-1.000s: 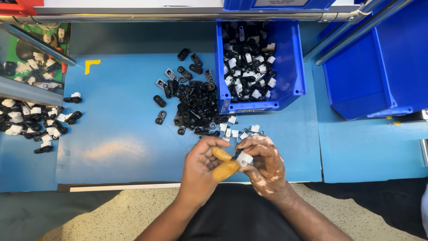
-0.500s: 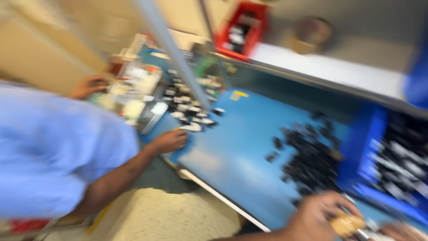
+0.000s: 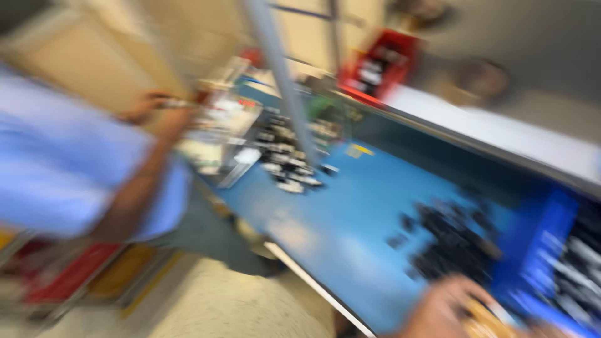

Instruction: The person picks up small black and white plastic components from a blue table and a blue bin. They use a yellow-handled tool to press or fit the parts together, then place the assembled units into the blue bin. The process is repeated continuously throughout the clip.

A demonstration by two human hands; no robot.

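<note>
One hand, the person's left hand (image 3: 447, 307), showed at the lower right edge of the blurred view, its fingers curled around a tan cylindrical piece (image 3: 485, 319); the right hand was barely in view beside it, and its grip could not be told. Just beyond them a heap of small black parts (image 3: 454, 241) lay on the blue bench (image 3: 350, 213), beside a blue bin (image 3: 538, 250). Farther left, a co-worker in a light blue shirt (image 3: 59, 169) worked near another cluster of black-and-white parts (image 3: 288, 169).
</note>
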